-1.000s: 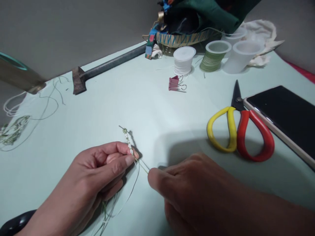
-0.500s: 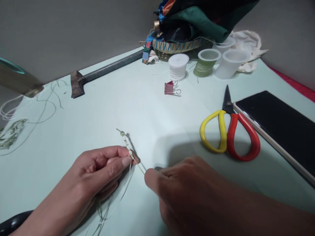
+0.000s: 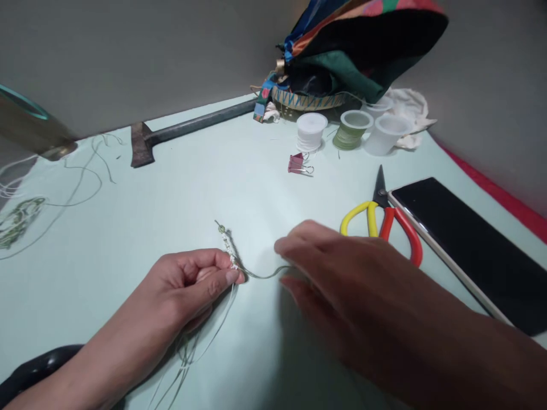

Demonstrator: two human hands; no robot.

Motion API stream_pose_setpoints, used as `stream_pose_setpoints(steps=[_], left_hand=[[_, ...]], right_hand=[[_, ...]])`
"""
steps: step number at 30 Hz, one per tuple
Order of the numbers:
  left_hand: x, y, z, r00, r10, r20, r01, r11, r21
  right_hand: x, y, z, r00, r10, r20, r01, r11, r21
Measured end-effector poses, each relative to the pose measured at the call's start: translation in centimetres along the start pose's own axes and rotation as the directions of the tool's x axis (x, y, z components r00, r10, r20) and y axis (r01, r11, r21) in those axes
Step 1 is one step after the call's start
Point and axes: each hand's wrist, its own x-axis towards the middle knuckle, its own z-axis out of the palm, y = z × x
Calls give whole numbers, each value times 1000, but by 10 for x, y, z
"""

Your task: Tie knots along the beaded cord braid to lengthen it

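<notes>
One knotted wht/grn cord (image 3: 227, 246) is pinched btwn thumb & index finger of L hand (image 3: 183, 296), over tabletop (image 3: 205, 188), left of R hand (image 3: 335, 270). R hand: thumb & fingers parted; grn strands (image 3: 262, 277) run slack to it; grip on them can't be determined. Yellow/red-handled scissors (image 3: 380, 195) lie partly hidden behind R hand, beside smartphone (image 3: 465, 245). Pink binder clip (image 3: 296, 163) sits just in front of wht thread spool (image 3: 311, 135), grn thread spool (image 3: 348, 138) alongside.

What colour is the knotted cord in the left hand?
The knotted cord is mainly white, with green at its far tip; head view.
</notes>
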Motion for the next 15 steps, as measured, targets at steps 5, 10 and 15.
stream_pose_setpoints(steps=[5, 10, 15], left_hand=[[1, -1, 0, 998, 36, 47, -33, 997, -70], [4, -4, 1, 994, 96, 42, -90, 989, -116], [5, -4, 3, 992, 127, 20, -123, 984, -127]], right_hand=[[-2, -23, -6, 988, -93, 123, 87, 995, 50], [3, -34, 22, 955, -141, 261, 168, 982, -87], [8, -28, 46, 973, -156, 168, 181, 972, -148]])
